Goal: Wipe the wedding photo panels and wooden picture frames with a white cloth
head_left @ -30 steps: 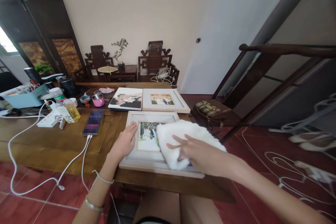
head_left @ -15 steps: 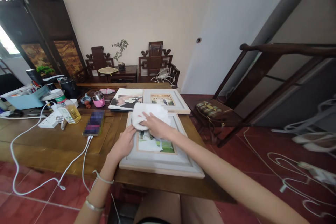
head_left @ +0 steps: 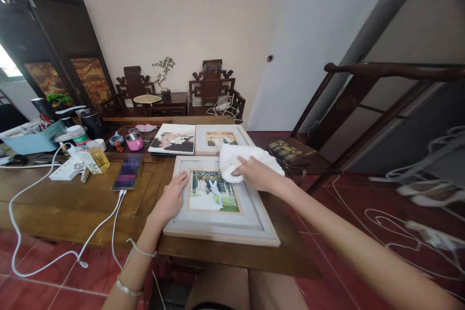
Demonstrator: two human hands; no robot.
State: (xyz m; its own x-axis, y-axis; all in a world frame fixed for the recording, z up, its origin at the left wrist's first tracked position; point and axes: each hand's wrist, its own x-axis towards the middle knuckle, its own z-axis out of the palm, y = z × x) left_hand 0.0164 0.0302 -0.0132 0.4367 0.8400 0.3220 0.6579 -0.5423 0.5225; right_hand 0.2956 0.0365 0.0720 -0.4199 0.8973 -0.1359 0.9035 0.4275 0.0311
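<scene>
A light picture frame (head_left: 218, 229) lies flat at the table's near edge, with a wedding photo (head_left: 214, 196) of two people in its middle. My right hand (head_left: 256, 174) is closed on a folded white cloth (head_left: 250, 157), which covers the frame's upper right corner and hangs past its right side. My left hand (head_left: 173, 196) lies with fingers stretched along the frame's left border, holding nothing. Behind it are a second light frame (head_left: 238, 134), partly covered by the cloth, and a photo album (head_left: 173, 139) with a black and white cover.
To the left on the wooden table (head_left: 90, 218) are a phone (head_left: 127, 173) with white cables, a bottle (head_left: 96, 159), a power strip (head_left: 65, 169), a pink cup (head_left: 134, 142) and a blue basket (head_left: 34, 138). A wooden chair (head_left: 327, 121) holding a plaid bag (head_left: 290, 149) stands to the right.
My right hand has moved the white cloth rightward, from the frame's top left to its top right corner, uncovering the wedding photo. My left hand stays on the left border.
</scene>
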